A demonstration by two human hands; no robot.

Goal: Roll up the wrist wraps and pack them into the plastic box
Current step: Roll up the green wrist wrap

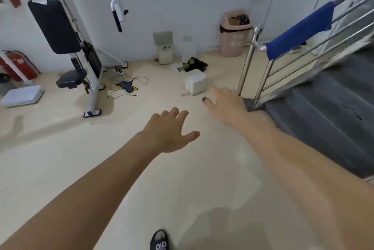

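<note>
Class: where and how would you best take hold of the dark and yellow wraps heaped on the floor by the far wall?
Probably from above: the wraps lie in a loose heap on the floor, a white box close in front. Pinch a raised fold with the fingers.

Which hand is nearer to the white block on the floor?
Right. The right hand reaches just below the white block; the left hand is farther back, to its lower left.
</note>
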